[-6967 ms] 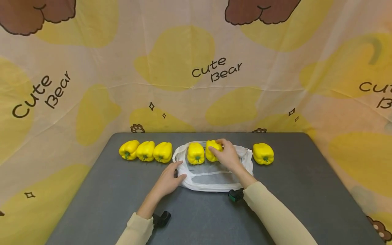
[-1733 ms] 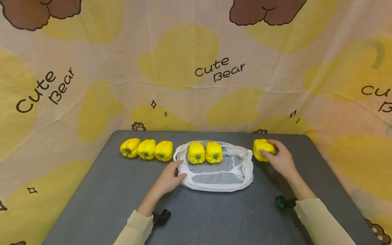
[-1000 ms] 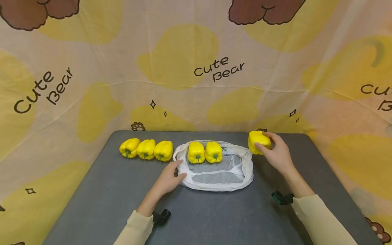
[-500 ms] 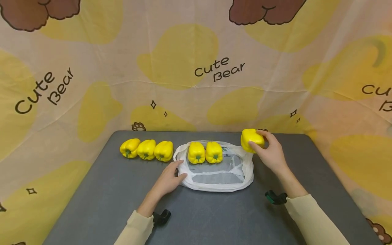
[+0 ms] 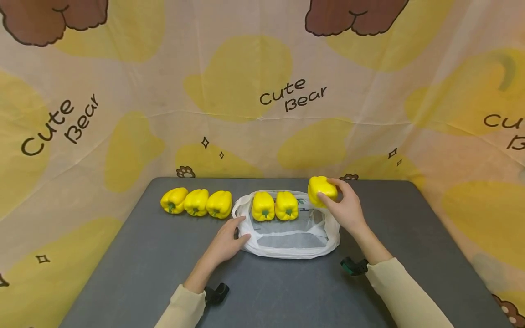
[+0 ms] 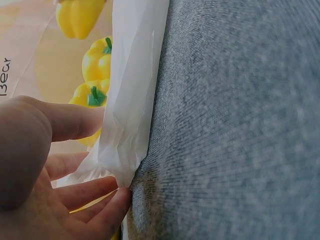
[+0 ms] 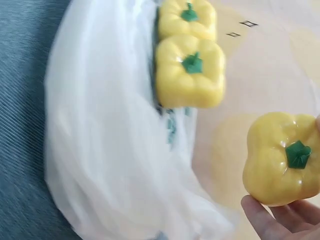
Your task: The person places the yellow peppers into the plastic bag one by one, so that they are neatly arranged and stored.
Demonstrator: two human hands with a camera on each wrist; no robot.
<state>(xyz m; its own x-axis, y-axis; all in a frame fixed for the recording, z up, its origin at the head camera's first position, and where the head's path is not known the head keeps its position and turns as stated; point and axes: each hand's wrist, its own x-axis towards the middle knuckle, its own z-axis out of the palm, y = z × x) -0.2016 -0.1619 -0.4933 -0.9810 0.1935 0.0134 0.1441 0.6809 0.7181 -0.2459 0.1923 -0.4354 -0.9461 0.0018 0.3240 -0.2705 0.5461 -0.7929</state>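
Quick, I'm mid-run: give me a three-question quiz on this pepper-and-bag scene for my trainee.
1. How many yellow peppers lie in a row on the grey table to the left of the white bag?
2. True or false: the right hand holds a pepper lifted over the bag's right rim.
3. What does the left hand touch? A) a pepper B) the bag's left edge C) the backdrop

Key
1. Three.
2. True; in the right wrist view the fingers cup it from below.
3. B; two more peppers sit inside the bag, apart from that hand.
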